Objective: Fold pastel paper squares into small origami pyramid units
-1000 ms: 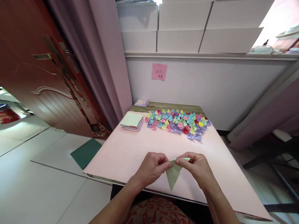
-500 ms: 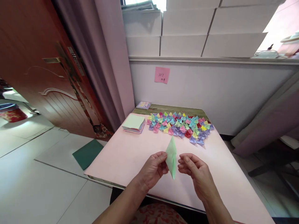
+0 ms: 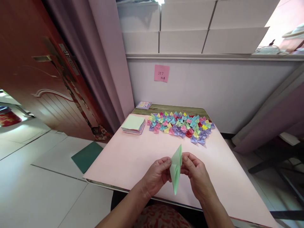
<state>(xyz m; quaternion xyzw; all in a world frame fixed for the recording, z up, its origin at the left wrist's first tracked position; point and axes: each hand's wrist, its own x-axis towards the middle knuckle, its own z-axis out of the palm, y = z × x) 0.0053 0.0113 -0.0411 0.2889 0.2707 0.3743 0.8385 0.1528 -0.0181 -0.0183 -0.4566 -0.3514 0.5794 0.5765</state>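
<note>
We have the folded green paper (image 3: 175,175) above the near desk (image 3: 128,152), long axis near-upright, top leaning right; left hand (image 3: 158,174) pinches its left edge, right hand (image 3: 195,171) curls at its right, grip unclear.

Pink note (image 3: 161,73) on wall (image 3: 201,85) (handwritten); door (image 3: 47,91) beside curtain (image 3: 111,57); green mat (image 3: 87,156) on floor (image 3: 54,196).

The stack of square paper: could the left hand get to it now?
Probably yes: only pink tabletop shows between the left hand and the stack, though that hand would likely have to release the folded green paper.
</note>
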